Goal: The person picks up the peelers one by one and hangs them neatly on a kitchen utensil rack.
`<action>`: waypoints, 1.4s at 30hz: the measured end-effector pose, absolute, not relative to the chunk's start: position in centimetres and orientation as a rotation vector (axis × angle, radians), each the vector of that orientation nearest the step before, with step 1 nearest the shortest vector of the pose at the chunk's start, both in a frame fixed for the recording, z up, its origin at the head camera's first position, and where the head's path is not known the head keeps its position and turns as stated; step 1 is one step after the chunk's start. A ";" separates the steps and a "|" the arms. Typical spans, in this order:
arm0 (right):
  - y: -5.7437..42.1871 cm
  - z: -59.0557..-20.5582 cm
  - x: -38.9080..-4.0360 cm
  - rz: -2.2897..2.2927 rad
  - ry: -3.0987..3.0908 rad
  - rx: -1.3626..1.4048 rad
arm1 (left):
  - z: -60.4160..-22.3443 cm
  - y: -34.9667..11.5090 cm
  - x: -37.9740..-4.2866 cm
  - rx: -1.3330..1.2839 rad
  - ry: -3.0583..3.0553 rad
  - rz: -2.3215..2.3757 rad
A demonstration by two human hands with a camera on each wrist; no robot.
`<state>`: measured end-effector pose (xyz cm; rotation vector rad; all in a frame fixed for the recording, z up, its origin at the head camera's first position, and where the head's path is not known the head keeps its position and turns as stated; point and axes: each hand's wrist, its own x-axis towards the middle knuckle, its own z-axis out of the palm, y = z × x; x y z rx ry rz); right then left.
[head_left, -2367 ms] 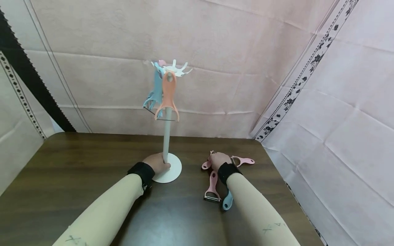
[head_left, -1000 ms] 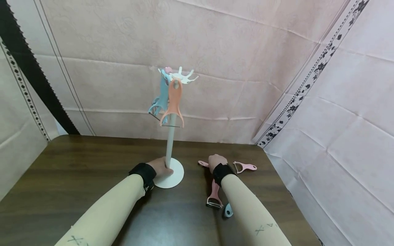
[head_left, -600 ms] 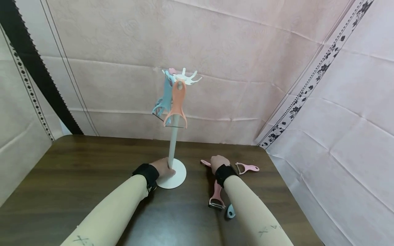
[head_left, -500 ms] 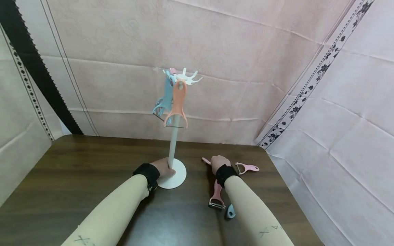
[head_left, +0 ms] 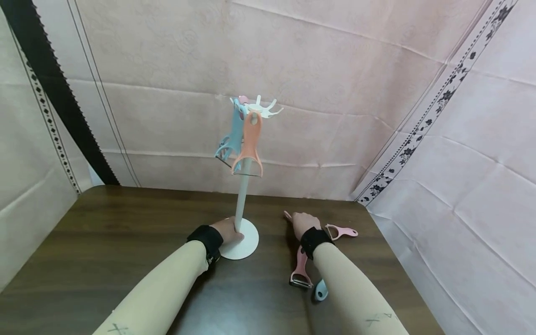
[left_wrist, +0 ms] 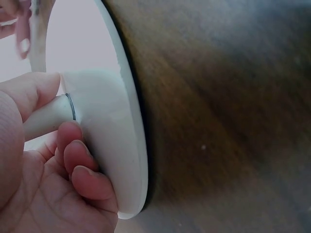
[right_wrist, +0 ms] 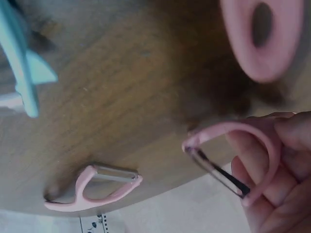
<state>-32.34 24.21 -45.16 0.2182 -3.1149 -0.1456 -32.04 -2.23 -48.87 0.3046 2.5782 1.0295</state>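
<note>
My left hand (head_left: 228, 230) grips the pole of a white stand (head_left: 242, 200), low down by its round base (left_wrist: 109, 131). An orange peeler (head_left: 252, 137) and blue peelers (head_left: 236, 128) hang from the hooks at the top, with a bit of pink (head_left: 243, 99) behind them. To the right, my right hand (head_left: 304, 224) holds a pink peeler (right_wrist: 273, 155) just above the table. Its handle end points out to the left of the hand in the head view. Fingers cover part of the handle; the blade end shows in the right wrist view.
A second pink peeler (head_left: 345, 231) lies right of the right hand. Another pink peeler (head_left: 300, 265) and a blue peeler (head_left: 321, 291), partly under the right forearm, lie nearer on the brown table (head_left: 138, 232). Light cloth (head_left: 180, 116) hangs behind.
My right hand has taken hold of the pink peeler, and its handle end has tilted up off the table. The left hand stays on the pole; the head view has shifted slightly.
</note>
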 end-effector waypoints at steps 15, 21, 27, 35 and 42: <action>20.3 -28.4 -33.9 1.251 -2.613 0.362 | -48.1 -2.2 -32.0 0.343 2.538 1.001; 17.4 -23.8 -33.3 1.336 -2.424 0.532 | -48.3 -2.4 -31.9 0.368 2.536 1.021; 15.5 -22.1 -32.6 1.368 -2.366 0.599 | -48.3 -2.3 -31.8 0.384 2.537 1.023; 14.0 -20.7 -30.2 1.379 -2.373 0.709 | -47.9 -2.1 -31.5 0.343 2.569 0.981; 13.1 -20.1 -28.9 1.381 -2.346 0.767 | -47.7 -2.3 -31.4 0.349 2.551 0.968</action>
